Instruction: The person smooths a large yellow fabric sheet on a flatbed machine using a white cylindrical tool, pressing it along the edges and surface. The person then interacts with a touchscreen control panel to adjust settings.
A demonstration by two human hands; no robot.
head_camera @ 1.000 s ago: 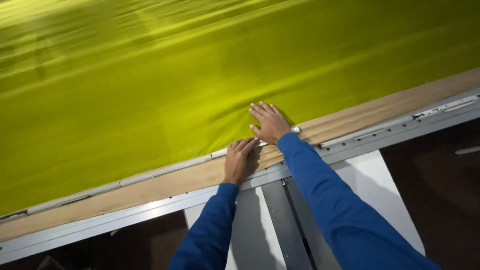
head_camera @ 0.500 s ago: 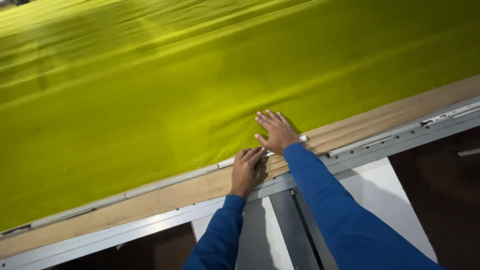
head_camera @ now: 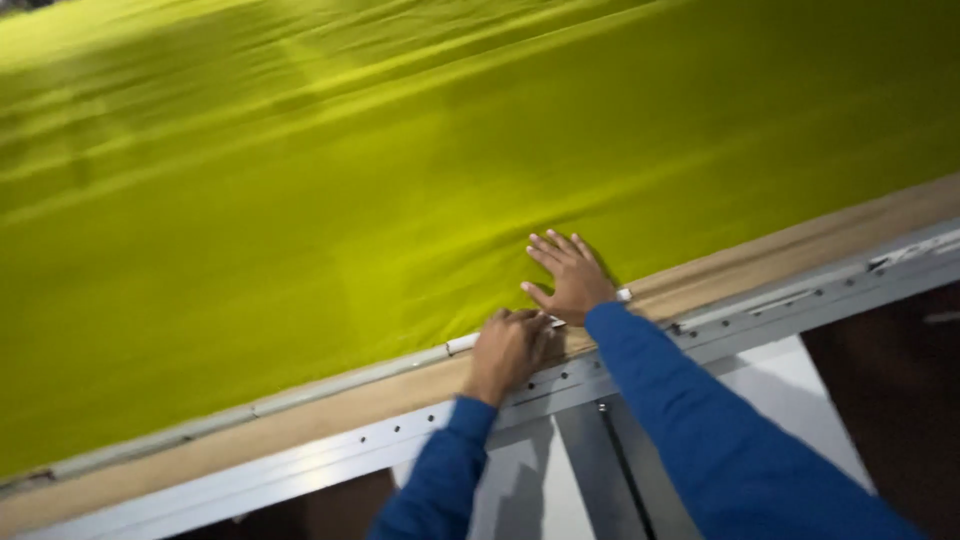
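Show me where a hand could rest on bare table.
Bare wood strip runs between the green cloth edge and the metal rail, right of the right hand. Crowded around the left hand, which is on the thin rod.

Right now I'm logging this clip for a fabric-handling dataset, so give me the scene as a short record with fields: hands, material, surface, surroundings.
left hand: left hand curled, knuckles up, on the white rod at the fabric's near edge
right hand: right hand flat, fingers spread, pressing the fabric
material: yellow-green fabric, spread wide, shallow wrinkles
surface: wooden table edge with a metal rail bolted along it
sleeves: blue, long
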